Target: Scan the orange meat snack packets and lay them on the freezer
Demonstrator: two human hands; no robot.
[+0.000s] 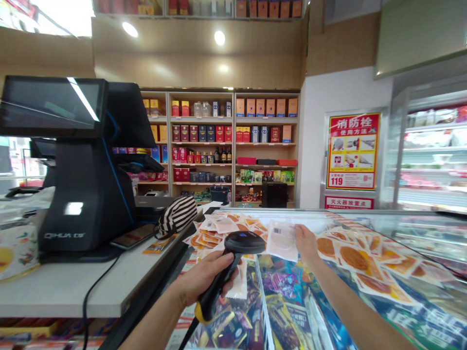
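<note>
Bright indoor lt from ceiling spots [219, 38], glare streak on monitor [49, 104], blur/stretch nr R edge

Holds a black, yellow-ended scanner [216, 287] aslant, head up, just beside a flat whitish packet [282, 241], with orange-filled packets [355, 258] spread to either side.

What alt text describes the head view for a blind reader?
A left hand holds a black, yellow-ended barcode scanner beside a flat whitish plastic packet in the right hand, over a glass-topped chest. Clear packets of round orange pieces lie on top.
</note>
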